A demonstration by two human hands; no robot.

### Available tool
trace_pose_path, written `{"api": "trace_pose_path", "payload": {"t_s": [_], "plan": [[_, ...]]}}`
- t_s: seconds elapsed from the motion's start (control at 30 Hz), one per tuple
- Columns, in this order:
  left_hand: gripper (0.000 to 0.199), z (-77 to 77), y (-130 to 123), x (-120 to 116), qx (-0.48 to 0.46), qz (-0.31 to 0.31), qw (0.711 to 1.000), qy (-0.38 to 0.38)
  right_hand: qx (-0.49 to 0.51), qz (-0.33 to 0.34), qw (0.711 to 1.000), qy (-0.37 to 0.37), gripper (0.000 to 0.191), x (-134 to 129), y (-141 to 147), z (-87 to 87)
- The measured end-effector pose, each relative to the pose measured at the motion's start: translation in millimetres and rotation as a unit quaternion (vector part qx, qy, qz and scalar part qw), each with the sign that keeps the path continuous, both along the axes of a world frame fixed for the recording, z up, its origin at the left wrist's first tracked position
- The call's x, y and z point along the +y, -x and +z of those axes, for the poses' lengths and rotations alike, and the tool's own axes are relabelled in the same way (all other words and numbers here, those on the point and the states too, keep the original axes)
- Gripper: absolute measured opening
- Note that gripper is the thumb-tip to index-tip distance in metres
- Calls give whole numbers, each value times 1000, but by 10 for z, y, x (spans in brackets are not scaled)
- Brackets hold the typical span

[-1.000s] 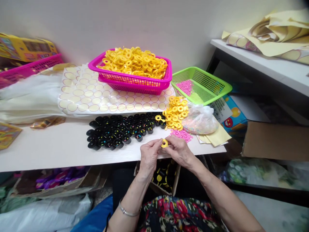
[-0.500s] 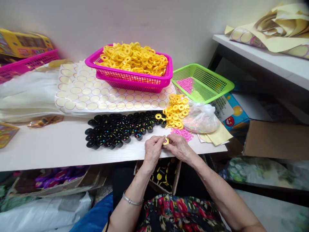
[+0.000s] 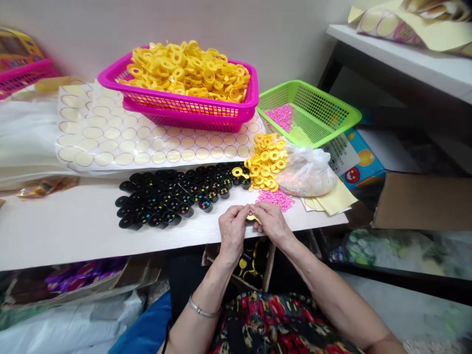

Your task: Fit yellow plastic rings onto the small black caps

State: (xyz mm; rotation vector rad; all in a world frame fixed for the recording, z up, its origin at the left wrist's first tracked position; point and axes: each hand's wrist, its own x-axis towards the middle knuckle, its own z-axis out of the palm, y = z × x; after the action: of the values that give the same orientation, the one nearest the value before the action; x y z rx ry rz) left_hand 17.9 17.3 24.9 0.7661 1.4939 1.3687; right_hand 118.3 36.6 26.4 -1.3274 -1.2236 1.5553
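Note:
Both hands meet over the front edge of the white table. My left hand (image 3: 233, 226) and my right hand (image 3: 271, 222) pinch a small yellow ring-shaped plastic piece (image 3: 252, 217) between them, with a pink spot at its centre. Fingers cover part of it. Just behind lie small pink pieces (image 3: 276, 199) in a loose pile, and beyond them a heap of yellow ring pieces (image 3: 266, 162). To the left stand many small black cups (image 3: 165, 201) with coloured bits inside. One yellow ring piece (image 3: 238, 172) rests on the cups at the right end.
A magenta basket (image 3: 177, 105) heaped with yellow rings sits on sticker sheets (image 3: 147, 152) at the back. Right of it are a green basket (image 3: 324, 118) and a clear plastic bag (image 3: 311, 172). Below the table edge, an open carton (image 3: 271, 265) holds black and yellow pieces.
The view has shifted slightly, bringing the baskets nearer. Both hands stay together on the yellow ring piece, which is now turned differently, with the fingers closer over its top.

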Motion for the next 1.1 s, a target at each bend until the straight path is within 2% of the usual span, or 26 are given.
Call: {"api": "trace_pose_path", "payload": {"t_s": [0.13, 0.3, 0.5, 0.6, 0.77, 0.9, 0.97, 1.1], "plan": [[26, 39, -72, 0, -74, 4, 996, 48, 76, -35, 995, 46, 29, -19, 39, -67], [22, 51, -62, 67, -79, -6, 996, 47, 104, -77, 990, 54, 25, 0, 94, -124], [26, -4, 26, 103, -119, -23, 991, 61, 134, -84, 984, 79, 24, -5, 154, -60], [27, -22, 43, 105, -121, -32, 990, 64, 134, -83, 984, 78, 26, -11, 161, -29], [28, -59, 4, 98, -117, -33, 991, 54, 126, -85, 986, 64, 28, 8, 160, -90], [27, -22, -24, 100, -105, -21, 994, 30, 105, -95, 988, 59, 26, 25, 172, -86], [29, 15, -13, 61, -102, -35, 994, 21, 101, -99, 988, 55, 27, 11, 176, -46], [36, 21, 97, -36, -113, -138, 984, -26, 96, -76, 991, 51, 30, -5, 167, 19]]}}
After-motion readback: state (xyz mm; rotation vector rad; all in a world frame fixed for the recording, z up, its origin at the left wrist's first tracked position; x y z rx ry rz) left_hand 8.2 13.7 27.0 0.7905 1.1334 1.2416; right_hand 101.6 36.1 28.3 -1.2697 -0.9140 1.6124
